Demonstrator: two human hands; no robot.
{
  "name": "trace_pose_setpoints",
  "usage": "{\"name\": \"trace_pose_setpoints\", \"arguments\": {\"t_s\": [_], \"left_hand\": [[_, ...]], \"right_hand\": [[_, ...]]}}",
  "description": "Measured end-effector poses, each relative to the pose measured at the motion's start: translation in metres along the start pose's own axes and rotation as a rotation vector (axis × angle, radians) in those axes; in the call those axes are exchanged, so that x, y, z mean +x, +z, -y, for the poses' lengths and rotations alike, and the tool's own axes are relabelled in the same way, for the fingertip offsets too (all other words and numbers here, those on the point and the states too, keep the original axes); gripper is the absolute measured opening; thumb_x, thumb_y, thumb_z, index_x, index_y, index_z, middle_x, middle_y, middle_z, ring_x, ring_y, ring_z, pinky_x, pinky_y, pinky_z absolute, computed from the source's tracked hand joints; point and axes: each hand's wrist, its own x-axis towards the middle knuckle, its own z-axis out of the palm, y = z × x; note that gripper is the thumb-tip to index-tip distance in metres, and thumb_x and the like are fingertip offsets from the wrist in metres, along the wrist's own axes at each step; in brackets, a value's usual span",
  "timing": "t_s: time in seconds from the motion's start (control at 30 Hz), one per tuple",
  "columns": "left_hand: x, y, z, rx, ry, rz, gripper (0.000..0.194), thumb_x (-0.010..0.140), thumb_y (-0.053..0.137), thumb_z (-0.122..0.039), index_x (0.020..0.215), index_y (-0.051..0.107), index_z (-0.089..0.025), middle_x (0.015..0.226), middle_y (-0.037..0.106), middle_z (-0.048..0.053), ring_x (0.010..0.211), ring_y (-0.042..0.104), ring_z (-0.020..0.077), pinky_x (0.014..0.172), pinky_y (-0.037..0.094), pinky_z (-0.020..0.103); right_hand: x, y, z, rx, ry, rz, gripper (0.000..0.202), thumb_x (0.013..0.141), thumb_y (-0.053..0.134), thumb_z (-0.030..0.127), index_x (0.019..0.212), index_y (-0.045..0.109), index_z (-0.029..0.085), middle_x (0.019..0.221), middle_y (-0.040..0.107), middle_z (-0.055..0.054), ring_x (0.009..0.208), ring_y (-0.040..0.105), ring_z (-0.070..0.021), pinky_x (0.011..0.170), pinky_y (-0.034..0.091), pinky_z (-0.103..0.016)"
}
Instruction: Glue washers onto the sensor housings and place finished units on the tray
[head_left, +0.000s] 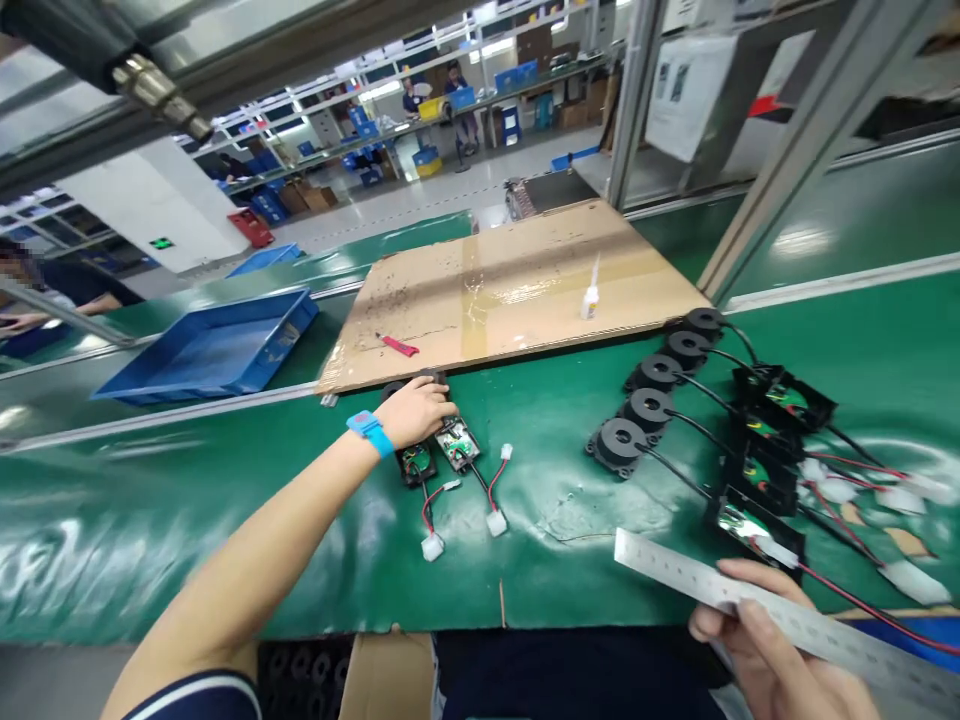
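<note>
My left hand (416, 412) reaches forward, its fingers curled over black round parts that it mostly hides. Just below the hand lie two black housings with circuit boards, a left one (417, 464) and a right one (458, 444). Their cables end in white connectors (496, 522). In my right hand (772, 630) at the lower right is a flat steel ruler (675, 578), pinched between thumb and fingers. Beyond it stands a row of black round parts (621, 445), joined by black cables to open housings (757, 525) with green boards.
A cardboard sheet (420, 290) lies across the bench's far side, bearing a red cutter (397, 345) and a small white bottle (590, 300). At left is a blue tray (210, 345). A metal post (810, 150) rises at right; a tool (161, 95) hangs upper left. Other people work beyond.
</note>
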Motion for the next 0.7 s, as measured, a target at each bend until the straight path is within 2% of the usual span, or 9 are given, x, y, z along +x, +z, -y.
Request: {"name": "trace_pose_setpoints", "arguments": {"t_s": [0.13,0.2,0.27,0.33,0.43,0.5,0.57,0.63,0.7], "left_hand": [[0.009,0.002,-0.013,-0.06,0.058,-0.104,0.034,0.101,0.037,-0.021,0.11,0.07,-0.021,0.105,0.078,0.007,0.105,0.072,0.0188,0.12,0.039,0.047],[0.01,0.004,-0.024,-0.088,0.097,-0.177,0.041,0.1,0.028,-0.019,0.11,0.068,-0.019,0.098,0.077,0.007,0.094,0.073,0.0192,0.115,0.046,0.047],[0.011,0.01,-0.039,-0.19,0.089,-0.282,0.043,0.101,0.024,-0.022,0.103,0.067,-0.022,0.095,0.077,0.006,0.088,0.071,0.0195,0.107,0.052,0.041],[0.011,0.018,-0.056,-0.333,0.062,-0.392,0.038,0.101,0.029,-0.029,0.09,0.065,-0.024,0.091,0.076,0.005,0.083,0.069,0.0201,0.093,0.057,0.034],[0.013,0.026,-0.088,-0.434,0.039,-0.467,0.035,0.101,0.036,-0.034,0.079,0.06,-0.025,0.083,0.071,0.004,0.078,0.067,0.0209,0.072,0.057,0.029],[0.015,0.026,-0.112,-0.444,0.03,-0.508,0.033,0.101,0.037,-0.034,0.081,0.061,-0.025,0.071,0.066,0.003,0.067,0.065,0.0209,0.064,0.054,0.029],[0.018,0.023,-0.136,-0.435,0.036,-0.5,0.033,0.102,0.037,-0.035,0.087,0.065,-0.025,0.064,0.064,0.001,0.059,0.063,0.0209,0.059,0.053,0.03],[0.019,0.02,-0.155,-0.41,0.052,-0.488,0.031,0.102,0.04,-0.037,0.095,0.068,-0.026,0.071,0.071,0.002,0.06,0.068,0.0217,0.059,0.056,0.031],[0.02,0.018,-0.167,-0.392,0.063,-0.502,0.03,0.102,0.043,-0.041,0.104,0.069,-0.028,0.089,0.078,0.003,0.075,0.076,0.0236,0.065,0.061,0.032]], "right_hand": [[0.004,0.028,0.009,0.06,-0.074,-0.056,0.034,0.096,0.075,0.05,0.116,0.064,0.025,0.082,0.071,-0.003,0.079,0.068,-0.0194,0.077,0.059,-0.028],[0.009,0.04,0.012,0.095,-0.084,0.003,0.033,0.099,0.072,0.051,0.117,0.061,0.025,0.082,0.07,-0.001,0.079,0.066,-0.0169,0.081,0.056,-0.027],[0.017,0.049,0.012,0.102,-0.11,0.036,0.037,0.098,0.073,0.054,0.116,0.06,0.024,0.079,0.07,-0.001,0.075,0.066,-0.0173,0.078,0.056,-0.03],[0.027,0.058,0.009,0.105,-0.138,0.057,0.046,0.094,0.075,0.061,0.116,0.061,0.023,0.081,0.07,-0.003,0.072,0.067,-0.019,0.073,0.058,-0.033],[0.04,0.072,0.002,0.126,-0.16,0.11,0.064,0.086,0.079,0.069,0.126,0.059,0.024,0.109,0.069,-0.009,0.075,0.069,-0.02,0.069,0.059,-0.036],[0.048,0.083,-0.003,0.14,-0.162,0.157,0.072,0.08,0.082,0.072,0.129,0.059,0.025,0.114,0.067,-0.01,0.075,0.069,-0.0195,0.068,0.059,-0.036],[0.055,0.092,-0.007,0.152,-0.16,0.199,0.076,0.078,0.082,0.075,0.131,0.058,0.026,0.109,0.066,-0.007,0.07,0.067,-0.0176,0.066,0.058,-0.035],[0.06,0.097,-0.007,0.159,-0.166,0.219,0.076,0.078,0.081,0.075,0.133,0.057,0.028,0.101,0.064,-0.003,0.066,0.063,-0.0161,0.063,0.056,-0.033],[0.063,0.096,-0.005,0.154,-0.179,0.219,0.072,0.08,0.082,0.071,0.134,0.057,0.03,0.096,0.061,0.0,0.068,0.061,-0.0159,0.065,0.056,-0.032]]}}
